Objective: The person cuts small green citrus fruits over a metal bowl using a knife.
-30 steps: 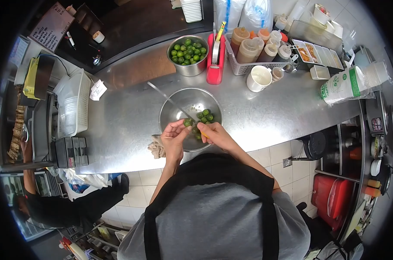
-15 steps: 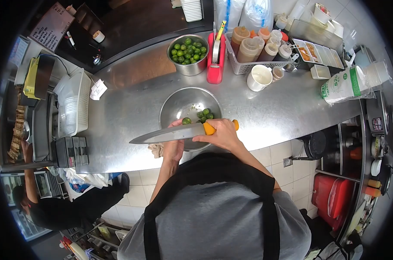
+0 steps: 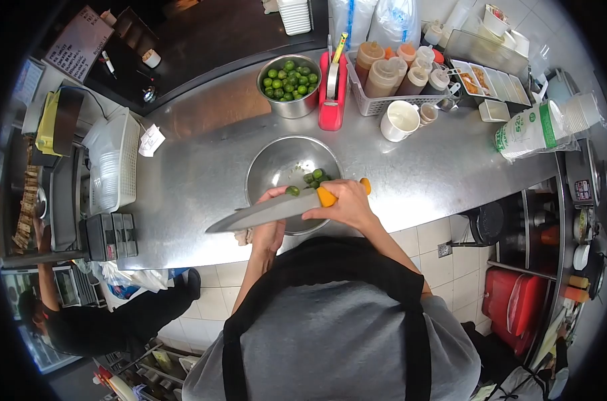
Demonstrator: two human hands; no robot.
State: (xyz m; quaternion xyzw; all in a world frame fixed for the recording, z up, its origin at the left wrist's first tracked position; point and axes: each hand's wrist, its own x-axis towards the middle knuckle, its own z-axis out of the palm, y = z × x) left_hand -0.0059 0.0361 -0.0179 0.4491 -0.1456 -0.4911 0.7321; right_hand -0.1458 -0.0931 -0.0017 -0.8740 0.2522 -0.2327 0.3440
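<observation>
Fingers of the right hand [image 3: 345, 202] are wrapped round the orange handle [image 3: 327, 196] of a broad knife [image 3: 263, 213], with no open space to speak of in the grip. Its blade points between 8 and 9 o'clock, crossing in front of the left hand [image 3: 269, 235]. That hand comes in from 7 o'clock, its fingers partly curled and holding a small green fruit [image 3: 292, 191] just beside the upper edge of the blade; the steel hides how closely they meet. The fruit is over the steel bowl [image 3: 251, 164], near its middle, and more green fruits [image 3: 317, 177] lie inside towards 2 o'clock. A steel pot [image 3: 288, 109] of whole ones stands at the bowl's 12 o'clock, a red tape dispenser [image 3: 331, 116] at 1, and a crumpled cloth [image 3: 243, 237] between 7 and 8.

The fruit should be light, firm and a little springy, its skin likely slick if juice gets on it. It is best pinched at its sides, fingertips tucked away from the edge. The knife probably feels stiff and blade-heavy, so the handle close to the blade looks the surest hold.
</observation>
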